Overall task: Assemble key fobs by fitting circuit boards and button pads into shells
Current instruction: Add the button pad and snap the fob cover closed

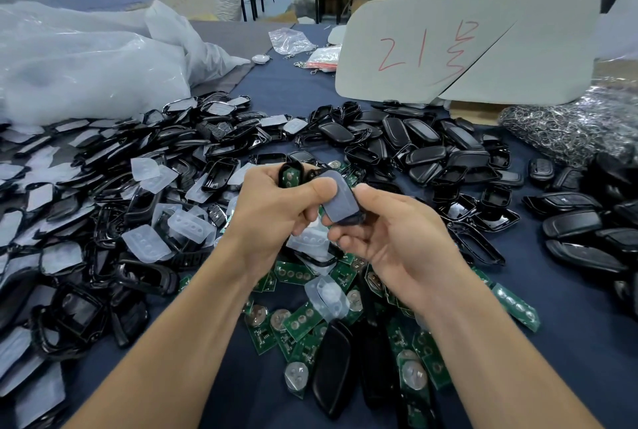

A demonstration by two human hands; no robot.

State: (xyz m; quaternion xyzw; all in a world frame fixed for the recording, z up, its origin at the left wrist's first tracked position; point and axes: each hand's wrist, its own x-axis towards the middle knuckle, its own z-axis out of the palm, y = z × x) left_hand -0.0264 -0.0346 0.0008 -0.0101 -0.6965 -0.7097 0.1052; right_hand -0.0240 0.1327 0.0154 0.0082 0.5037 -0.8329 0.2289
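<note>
A dark shell with a flat grey face is held above the table between both hands. Its upper end is pinched by the left hand, whose thumb is laid across the grey face. Its lower end is cradled in the curled fingers of the right hand, whose palm is turned upward. A second shell, with a green board seated in it, is gripped in the upper fingers of the left hand, just beside the grey-faced shell on its far-left side. Two shells are counted in the hands. Both bare forearms are stretched in from the lower edge and are drawn together at the grey-faced shell.

Below that shell, nearer the person, green circuit boards are heaped on the dark blue cloth, too many to be counted. To its left, black frames and clear button pads are piled together. Beyond it to the right, black back covers are heaped. Farther off that way a white sign with red writing is propped, and a bag of metal rings is seen beside it. Far to the left, clear plastic bags are bunched.
</note>
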